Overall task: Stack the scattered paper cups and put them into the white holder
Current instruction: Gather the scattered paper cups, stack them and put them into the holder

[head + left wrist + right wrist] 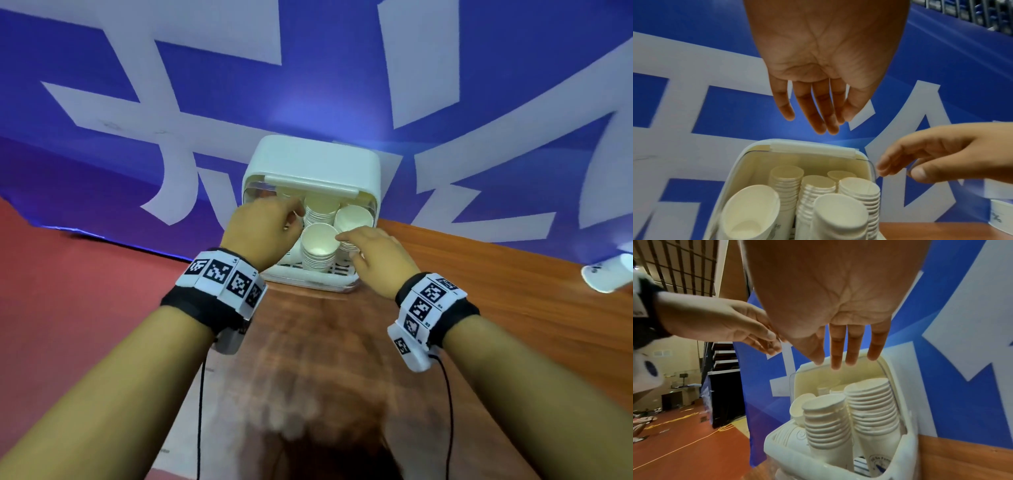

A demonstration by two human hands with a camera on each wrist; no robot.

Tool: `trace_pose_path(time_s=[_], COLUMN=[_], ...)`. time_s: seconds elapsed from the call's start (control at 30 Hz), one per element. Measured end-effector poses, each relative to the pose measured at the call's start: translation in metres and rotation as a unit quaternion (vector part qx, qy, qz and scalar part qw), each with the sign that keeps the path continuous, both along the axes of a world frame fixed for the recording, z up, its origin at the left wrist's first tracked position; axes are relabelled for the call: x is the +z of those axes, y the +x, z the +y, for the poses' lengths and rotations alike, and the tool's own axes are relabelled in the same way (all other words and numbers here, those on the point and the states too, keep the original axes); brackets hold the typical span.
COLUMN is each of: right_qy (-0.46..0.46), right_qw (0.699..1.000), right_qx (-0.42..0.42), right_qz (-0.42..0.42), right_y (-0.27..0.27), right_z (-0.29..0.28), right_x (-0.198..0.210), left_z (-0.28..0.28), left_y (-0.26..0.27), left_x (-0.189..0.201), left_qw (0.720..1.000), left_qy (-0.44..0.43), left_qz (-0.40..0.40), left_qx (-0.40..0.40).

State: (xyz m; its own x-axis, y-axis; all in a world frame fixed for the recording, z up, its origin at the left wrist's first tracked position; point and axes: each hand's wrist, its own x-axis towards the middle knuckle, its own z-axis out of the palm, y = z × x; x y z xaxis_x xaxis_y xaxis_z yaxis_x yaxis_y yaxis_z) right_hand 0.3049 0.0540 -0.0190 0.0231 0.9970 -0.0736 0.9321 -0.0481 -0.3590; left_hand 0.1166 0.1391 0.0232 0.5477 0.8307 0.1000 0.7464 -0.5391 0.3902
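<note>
The white holder [310,161] stands at the far edge of the wooden table with its lid tipped up. Several stacks of white paper cups [318,245] stand upright inside it; the left wrist view shows the stacks [818,186] packed close, with one cup [750,209] leaning at the front left. My left hand [263,226] hovers over the holder's left side, fingers straight and empty [818,110]. My right hand [373,250] hovers at the holder's right front, fingers extended [846,345], and holds nothing. Both hands are above the cup stacks [869,400].
A blue banner with big white characters [205,85] hangs right behind the holder. The wooden table [496,301] runs toward me and to the right. A white paper cup [608,277] lies at the table's far right. Red floor [68,274] lies to the left.
</note>
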Motion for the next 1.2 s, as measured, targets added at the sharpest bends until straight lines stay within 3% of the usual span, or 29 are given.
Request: trace_pose_path(time_s=[0.2, 0.33, 0.77, 1.0, 1.2], right_qy=[0.022, 0.029, 0.044, 0.013, -0.005], right_qw=[0.997, 0.991, 0.971, 0.967, 0.965], right_qx=[-0.079, -0.132, -0.233, -0.256, -0.261], right_qz=[-0.005, 0.001, 0.001, -0.013, -0.009], right_y=[0.031, 0.054, 0.165, 0.257, 0.313], right_z=[-0.05, -0.089, -0.253, -0.374, -0.427], right_x=[0.024, 0.031, 0.037, 0.034, 0.036], left_z=[0.011, -0.01, -0.172, -0.302, -0.36], left_y=[0.054, 0.097, 0.228, 0.328, 0.376], left_x=[0.038, 0.046, 0.042, 0.025, 0.012], left_qw=[0.996, 0.99, 0.971, 0.967, 0.969], left_qy=[0.029, 0.014, 0.0, -0.023, -0.041], left_qz=[0.003, -0.023, -0.036, -0.033, -0.025], left_qx=[-0.09, -0.139, -0.236, -0.251, -0.242])
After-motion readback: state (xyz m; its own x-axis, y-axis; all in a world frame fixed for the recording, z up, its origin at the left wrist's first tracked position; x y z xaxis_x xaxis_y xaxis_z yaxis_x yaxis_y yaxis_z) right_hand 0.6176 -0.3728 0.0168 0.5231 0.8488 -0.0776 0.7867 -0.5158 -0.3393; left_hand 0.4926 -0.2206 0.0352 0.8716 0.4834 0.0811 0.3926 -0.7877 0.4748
